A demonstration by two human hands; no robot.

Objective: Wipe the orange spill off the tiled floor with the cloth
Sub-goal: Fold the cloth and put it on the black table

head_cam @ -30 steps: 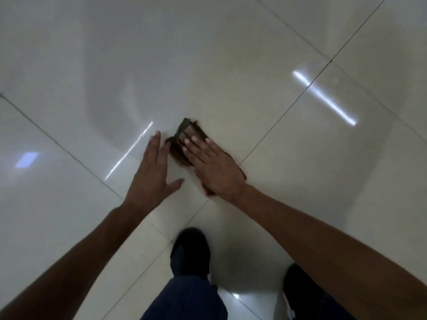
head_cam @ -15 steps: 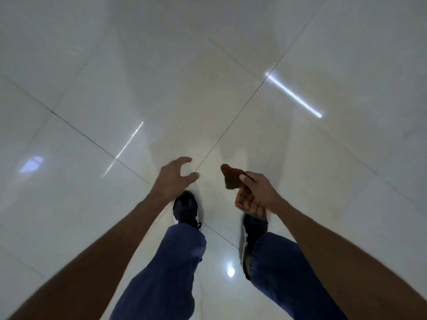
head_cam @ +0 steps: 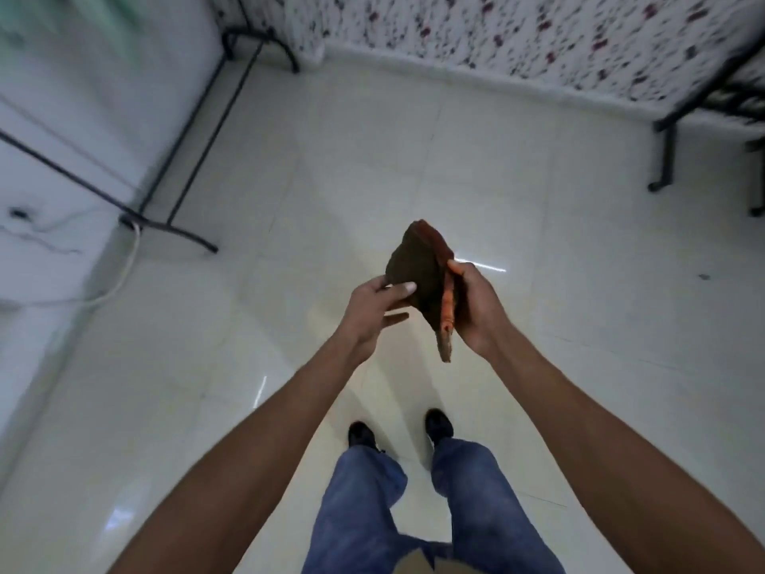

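Note:
A folded dark brown cloth [head_cam: 418, 271] with an orange-stained edge is held up in the air in front of me, well above the white tiled floor [head_cam: 372, 167]. My right hand [head_cam: 474, 308] grips its right side, thumb on the orange edge. My left hand [head_cam: 374, 308] pinches its left side with thumb over the fabric. No orange spill shows on the glossy tiles I can see.
I stand upright, my two dark shoes [head_cam: 360, 435] on the tiles below. A black metal frame [head_cam: 182, 151] stands at the left by a white wall with a white cable [head_cam: 120, 279]. A bed with a flowered cover [head_cam: 517, 31] and black legs [head_cam: 666, 159] runs along the back.
I have gone from crouching with the cloth pressed to the floor to standing. The cloth has come up off the tiles, and my left hand has left the floor and taken hold of it.

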